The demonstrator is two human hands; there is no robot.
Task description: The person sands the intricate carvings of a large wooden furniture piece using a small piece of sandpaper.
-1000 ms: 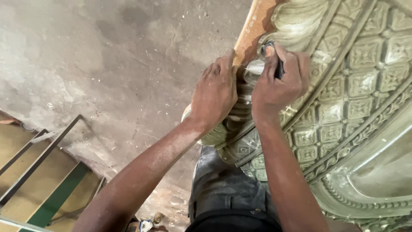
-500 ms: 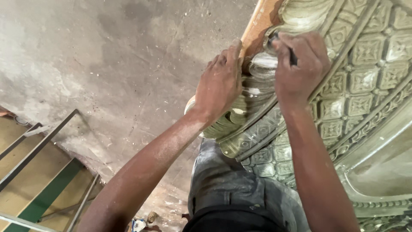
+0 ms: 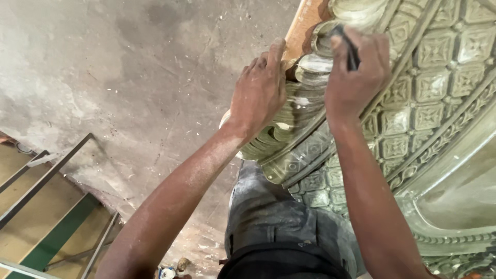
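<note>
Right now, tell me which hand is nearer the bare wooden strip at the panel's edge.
Left. The left hand rests on the carved scallops with fingertips touching the wooden strip; the right hand, gripping a dark tool, sits farther right.

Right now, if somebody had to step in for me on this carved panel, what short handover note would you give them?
Left hand: flat on the scalloped edge of the carved panel, bracing it, holding nothing.
Right hand: shut on a thin dark tool, its tip at the scalloped mouldings near the top edge.
Panel: large, greenish, grid of relief squares, standing over a dusty concrete floor.
Done: pale dust lies on the scallops under the hands.
Left: how much detailing remains cannot be told from this view.
</note>
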